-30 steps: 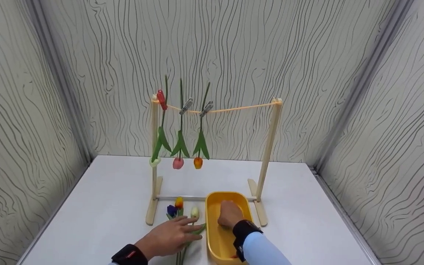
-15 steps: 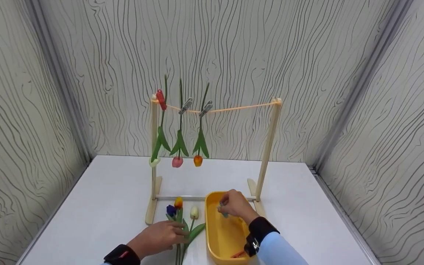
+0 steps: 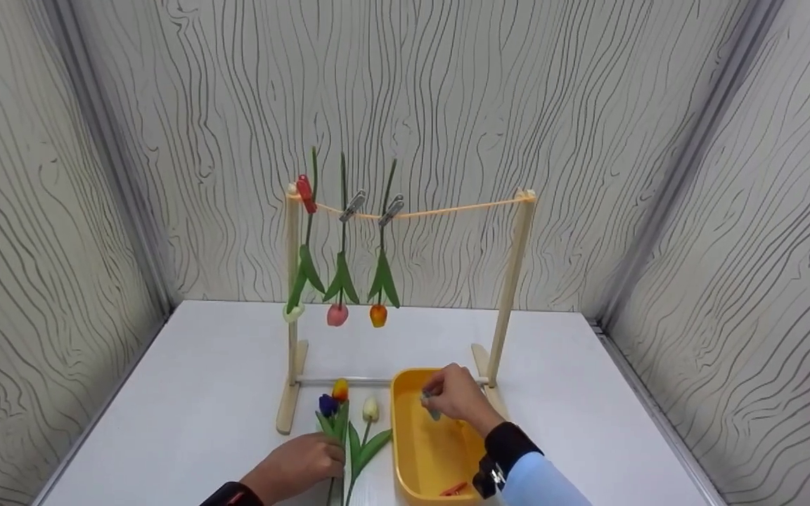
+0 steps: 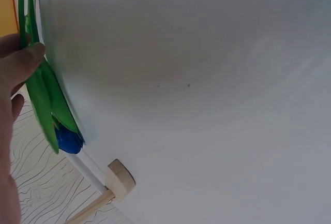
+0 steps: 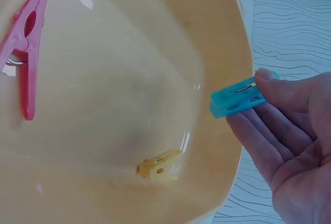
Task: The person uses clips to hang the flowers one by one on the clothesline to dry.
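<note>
My right hand is over the yellow tub and pinches a turquoise clothespin between thumb and fingers. At the tub's left, my left hand pinches the green stem of a blue tulip, by its leaves. A yellow-orange tulip lies right against the blue one; whether its stem is also gripped, I cannot tell. Beside them is a cream tulip with spread leaves. Inside the tub lie a red clothespin and a yellow clothespin.
Behind the tub stands a wooden frame with an orange cord. Three tulips hang head down from its left part: whitish, pink and orange, held by one red and two grey clothespins. Patterned walls enclose the white table.
My right hand has risen from the tub's bottom with the turquoise clothespin. My left hand has drawn back leftward from the cream tulip, its spread fingers closing on the blue tulip's stem.
</note>
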### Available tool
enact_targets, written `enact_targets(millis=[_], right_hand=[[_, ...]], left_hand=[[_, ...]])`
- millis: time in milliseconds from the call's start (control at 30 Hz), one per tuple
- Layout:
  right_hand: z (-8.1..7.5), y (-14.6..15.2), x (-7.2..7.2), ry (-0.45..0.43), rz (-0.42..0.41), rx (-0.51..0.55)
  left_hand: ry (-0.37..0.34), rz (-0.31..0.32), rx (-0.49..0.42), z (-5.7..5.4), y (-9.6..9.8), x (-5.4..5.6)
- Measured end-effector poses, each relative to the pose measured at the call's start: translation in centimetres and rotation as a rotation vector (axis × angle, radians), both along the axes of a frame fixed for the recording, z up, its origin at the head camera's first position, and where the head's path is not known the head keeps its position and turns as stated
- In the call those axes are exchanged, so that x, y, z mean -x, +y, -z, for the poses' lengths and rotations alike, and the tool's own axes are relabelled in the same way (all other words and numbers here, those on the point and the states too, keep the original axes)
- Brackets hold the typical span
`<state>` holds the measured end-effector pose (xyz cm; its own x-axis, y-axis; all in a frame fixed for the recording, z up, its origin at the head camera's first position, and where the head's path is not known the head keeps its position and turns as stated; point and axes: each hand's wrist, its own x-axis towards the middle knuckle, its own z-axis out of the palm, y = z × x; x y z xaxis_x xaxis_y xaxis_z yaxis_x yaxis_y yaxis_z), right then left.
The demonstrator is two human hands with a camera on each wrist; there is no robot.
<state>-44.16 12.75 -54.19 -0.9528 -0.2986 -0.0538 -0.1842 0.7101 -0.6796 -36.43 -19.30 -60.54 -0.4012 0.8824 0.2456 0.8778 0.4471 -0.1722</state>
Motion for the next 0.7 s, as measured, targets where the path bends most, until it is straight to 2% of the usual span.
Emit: enact_targets(millis=[100,167,267,333,433,600,700], right_hand=[[-0.2,0.4,0.0,0.013,-0.003,0.024],[-0.4,0.6,-0.1,0.028,-0.001,0.049],[-0.7,0.9,-0.2,0.053,0.009,0.089],[-0.9,1.0,-0.3,0.083,0.013,0.106],[-1.2,1.1,-0.4,0.132,0.005,0.128],[-1.9,1.4,-0.6,0.170,0.020,0.169],[-2.4,1.6,-0.6,0.179,0.038,0.194]], left_hand=[[-0.004,-0.016,-0.040,-0.5,0.1,-0.1],[-0.089,-0.050,-0.104,-1.1,0.2,-0.2],[-0.255,-0.120,-0.237,-2.3,0.5,-0.3],[-0.329,-0.166,-0.330,-3.0,0.7,-0.3],[-0.346,-0.222,-0.444,-3.9,0.9,-0.3],[-0.297,-0.271,-0.590,-5.0,1.0,-0.1],[-0.292,-0.291,-0.668,-5.5,1.0,0.2]])
